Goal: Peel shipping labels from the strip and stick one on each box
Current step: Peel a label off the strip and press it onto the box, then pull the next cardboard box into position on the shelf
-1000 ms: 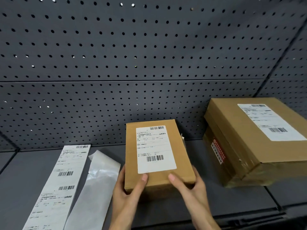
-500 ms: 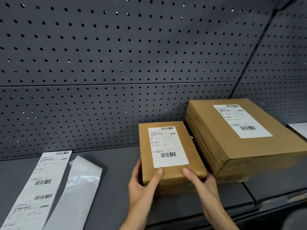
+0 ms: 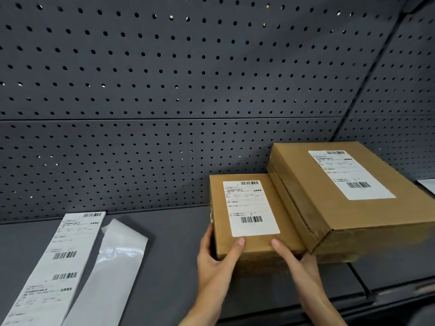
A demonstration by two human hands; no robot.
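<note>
On the grey shelf (image 3: 164, 231), my left hand (image 3: 217, 257) and right hand (image 3: 299, 262) grip the small box (image 3: 249, 245); I'd slide it flush against the big box (image 3: 353, 208), label (image 3: 250, 208) up.

Labelled boxes (image 3: 256, 222) beside label strip (image 3: 56, 267)

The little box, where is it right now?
The little box sits on the grey shelf, right of centre, tight against the big box, held by the left hand and right hand.
</note>
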